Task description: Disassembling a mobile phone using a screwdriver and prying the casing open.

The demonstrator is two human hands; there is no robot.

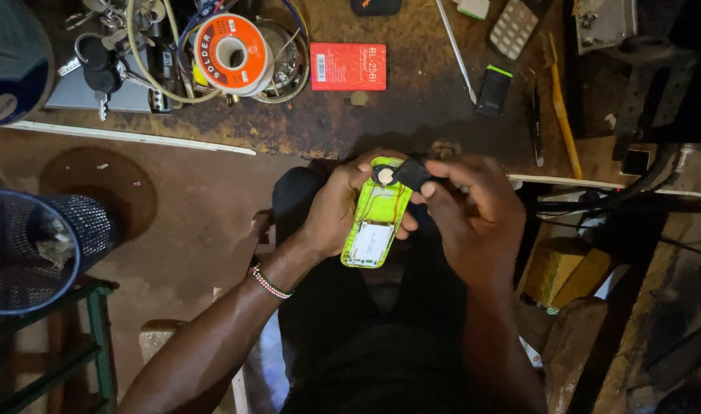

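Both of my hands meet over my lap, just below the edge of a worn, rust-stained workbench (pixel 381 115). My left hand (pixel 336 205) wraps around a bright green opened phone shell (pixel 377 218), gripping its left side with the thumb near the top; the shell lies lengthwise, tilted slightly, with a white rectangular part near its lower end and a small round metal piece near its upper end. My right hand (pixel 469 211) is closed, fingertips pinching a small black piece (pixel 413 173) that touches the top of the shell, beside the round piece. A beaded bracelet (pixel 270 282) circles my left wrist. On the bench above sit a spool of solder wire (pixel 233 54) with an orange label, a flat red battery (pixel 348 66), a bunch of keys (pixel 97 65), a small grey keypad (pixel 513 27) and thin hand tools (pixel 551 100). At my left stands a dark mesh bin (pixel 36 249) on a green stool (pixel 97 337).
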